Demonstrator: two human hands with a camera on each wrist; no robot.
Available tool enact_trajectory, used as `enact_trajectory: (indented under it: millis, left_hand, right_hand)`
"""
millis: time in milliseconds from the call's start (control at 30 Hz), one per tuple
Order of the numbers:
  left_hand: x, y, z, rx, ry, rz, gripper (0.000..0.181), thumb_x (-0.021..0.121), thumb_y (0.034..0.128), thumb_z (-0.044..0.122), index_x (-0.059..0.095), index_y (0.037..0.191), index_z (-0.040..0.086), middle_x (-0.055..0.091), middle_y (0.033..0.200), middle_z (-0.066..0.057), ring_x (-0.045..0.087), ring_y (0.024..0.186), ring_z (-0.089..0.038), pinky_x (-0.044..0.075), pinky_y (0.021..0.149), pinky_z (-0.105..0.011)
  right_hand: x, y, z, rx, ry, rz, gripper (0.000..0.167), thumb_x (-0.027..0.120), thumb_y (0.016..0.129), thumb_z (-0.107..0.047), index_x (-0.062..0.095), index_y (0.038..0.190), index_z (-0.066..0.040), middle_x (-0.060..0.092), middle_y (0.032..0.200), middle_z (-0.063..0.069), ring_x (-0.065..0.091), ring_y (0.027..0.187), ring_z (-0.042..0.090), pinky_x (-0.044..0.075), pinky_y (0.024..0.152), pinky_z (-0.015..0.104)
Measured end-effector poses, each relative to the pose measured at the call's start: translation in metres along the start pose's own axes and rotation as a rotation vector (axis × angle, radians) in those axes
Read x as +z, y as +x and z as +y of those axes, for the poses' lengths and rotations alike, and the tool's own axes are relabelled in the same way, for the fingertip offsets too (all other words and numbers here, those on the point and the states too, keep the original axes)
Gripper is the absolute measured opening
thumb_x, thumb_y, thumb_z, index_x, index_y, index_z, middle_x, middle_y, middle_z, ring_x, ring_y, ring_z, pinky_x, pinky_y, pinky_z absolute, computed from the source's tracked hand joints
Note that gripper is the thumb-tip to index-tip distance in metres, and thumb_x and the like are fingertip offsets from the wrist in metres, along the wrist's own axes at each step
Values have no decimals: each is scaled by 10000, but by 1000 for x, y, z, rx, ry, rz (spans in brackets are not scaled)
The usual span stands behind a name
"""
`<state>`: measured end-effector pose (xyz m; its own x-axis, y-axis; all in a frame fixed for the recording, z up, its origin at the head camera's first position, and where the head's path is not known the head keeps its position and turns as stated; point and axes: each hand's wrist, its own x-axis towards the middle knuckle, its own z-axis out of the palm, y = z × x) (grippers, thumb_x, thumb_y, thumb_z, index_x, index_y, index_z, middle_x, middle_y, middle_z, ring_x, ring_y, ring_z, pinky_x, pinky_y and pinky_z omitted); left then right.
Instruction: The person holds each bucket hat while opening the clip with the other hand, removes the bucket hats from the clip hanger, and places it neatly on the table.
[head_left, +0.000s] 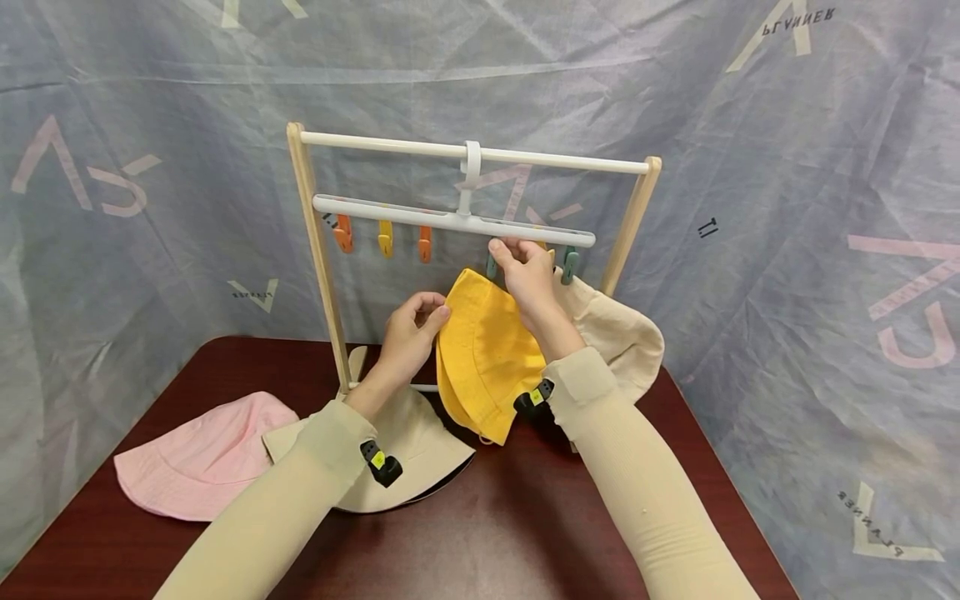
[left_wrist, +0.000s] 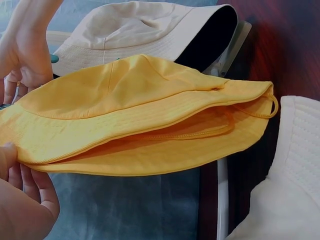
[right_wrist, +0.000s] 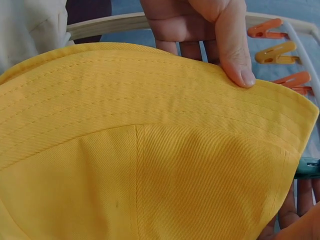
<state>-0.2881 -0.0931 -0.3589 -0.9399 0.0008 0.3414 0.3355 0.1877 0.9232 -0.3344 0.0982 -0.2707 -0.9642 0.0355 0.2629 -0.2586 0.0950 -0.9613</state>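
Note:
A yellow bucket hat [head_left: 487, 342] hangs sideways under the white clip hanger [head_left: 420, 217], its drawstring showing inside in the left wrist view. My left hand [head_left: 408, 333] pinches the hat's brim between thumb and fingers, as the right wrist view also shows. At the hanger bar, my right hand [head_left: 534, 287] has its thumb and fingers on a green clip [head_left: 491, 265] beside the hat's upper corner. Whether that clip bites the fabric is hidden. Behind my right hand a cream bucket hat [head_left: 626, 333] with a dark lining hangs near another green clip [head_left: 570, 266].
The hanger hooks over the white rail [head_left: 382, 145] of a wooden-sided rack [head_left: 318, 267]. Orange clips [head_left: 425, 244] and a yellow clip [head_left: 386, 238] dangle at its left. A pink hat [head_left: 210, 458] and another cream hat [head_left: 408, 450] lie on the dark red table [head_left: 480, 550].

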Motion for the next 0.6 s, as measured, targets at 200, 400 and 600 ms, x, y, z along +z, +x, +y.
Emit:
enact_trajectory:
  millis: [200, 400, 600]
  left_hand:
    - [0, -3, -1, 12, -3, 11, 240, 647, 1088, 249, 666, 1247, 71, 664, 1166, -98, 581, 1050, -215, 477, 944, -335]
    - [-1, -6, -2, 8, -24, 30, 237, 652, 1085, 231, 668, 1246, 58, 661, 1163, -103, 574, 1033, -203, 473, 917, -297]
    - [-1, -8, -4, 9, -53, 40, 238, 654, 1083, 241, 673, 1241, 64, 655, 1140, -81, 572, 991, -193, 480, 856, -249]
  right_hand:
    - [0, 0, 0, -5, -3, 0, 352, 668, 1075, -292, 691, 1296, -19, 639, 1168, 29, 591, 1109, 157, 503, 998, 331]
    - [0, 0, 0, -4, -13, 2, 351, 668, 1074, -293, 694, 1287, -15, 642, 1158, 33, 594, 1107, 161, 502, 987, 330]
    - [0, 0, 0, -5, -19, 0, 353, 669, 1074, -294, 694, 1296, -20, 648, 1186, 46, 599, 1133, 172, 505, 1011, 343]
